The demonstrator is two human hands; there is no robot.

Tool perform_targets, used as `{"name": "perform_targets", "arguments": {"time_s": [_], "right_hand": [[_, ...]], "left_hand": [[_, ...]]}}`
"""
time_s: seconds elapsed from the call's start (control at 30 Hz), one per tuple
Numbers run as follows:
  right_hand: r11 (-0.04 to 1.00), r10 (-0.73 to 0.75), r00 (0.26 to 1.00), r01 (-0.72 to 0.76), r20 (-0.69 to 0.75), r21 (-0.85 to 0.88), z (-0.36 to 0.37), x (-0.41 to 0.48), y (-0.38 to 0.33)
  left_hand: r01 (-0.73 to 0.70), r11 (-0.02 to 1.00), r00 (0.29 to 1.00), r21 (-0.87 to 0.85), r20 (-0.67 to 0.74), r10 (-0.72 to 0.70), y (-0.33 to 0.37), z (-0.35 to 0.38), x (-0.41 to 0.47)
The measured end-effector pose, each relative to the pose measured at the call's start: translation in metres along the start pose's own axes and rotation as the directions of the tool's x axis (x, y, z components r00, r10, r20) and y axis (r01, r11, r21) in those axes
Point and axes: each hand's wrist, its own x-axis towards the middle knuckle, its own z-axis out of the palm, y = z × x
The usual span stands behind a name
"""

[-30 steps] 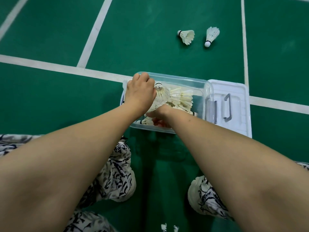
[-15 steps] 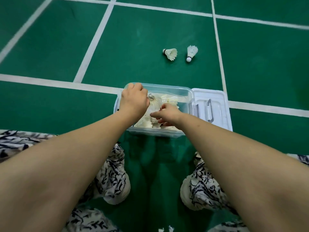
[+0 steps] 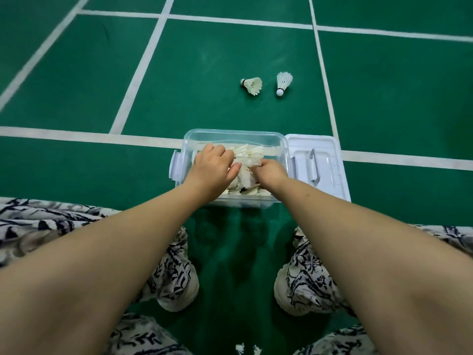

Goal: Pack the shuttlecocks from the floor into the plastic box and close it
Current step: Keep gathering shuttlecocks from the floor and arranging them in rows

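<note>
Both hands are inside the clear plastic box, which sits on the green court floor in front of the knees. The left hand lies palm down on the packed shuttlecocks, fingers bent over the feathers and thumb stuck out toward the right hand. The right hand's fingers curl down into the pile with the tips hidden. Can't tell if either hand pinches a shuttle or just presses. Likely step: settling the pile. Two are not yet packed, both on the floor past the box's far wall, well apart from it, forward and slightly right of the hands. The left loose shuttlecock lies on its side, long axis across the view, cork left, skirt right. The right loose shuttlecock lies with its axis running toward the person, cork at the near end. The right hand is nearer to both, so a forward reach over the far rim suits it. The lid lies handle up, just beside the box's right wall, also on the right hand's side. White feather tips show at the bottom edge, maybe another shuttle.
</note>
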Motion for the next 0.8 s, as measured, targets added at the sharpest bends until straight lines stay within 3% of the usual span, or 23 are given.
{"name": "perform_targets", "arguments": {"time_s": [0.23, 0.43, 0.8], "right_hand": [[0.953, -0.014, 0.999, 0.027, 0.046, -0.301, 0.004, 0.007, 0.005], [0.917, -0.032, 0.988, 0.090, 0.152, -0.389, 0.023, 0.017, 0.001], [0.794, 0.011, 0.987, 0.091, 0.163, -0.601, 0.057, 0.037, -0.010]], "left_hand": [[0.149, 0.978, 0.984, -0.149, -0.070, -0.161, -0.015, -0.003, 0.001], [0.189, 0.933, 0.970, -0.307, -0.088, -0.225, -0.017, -0.005, 0.013], [0.190, 0.904, 0.971, -0.383, -0.062, -0.231, -0.022, 0.018, 0.029]]}}
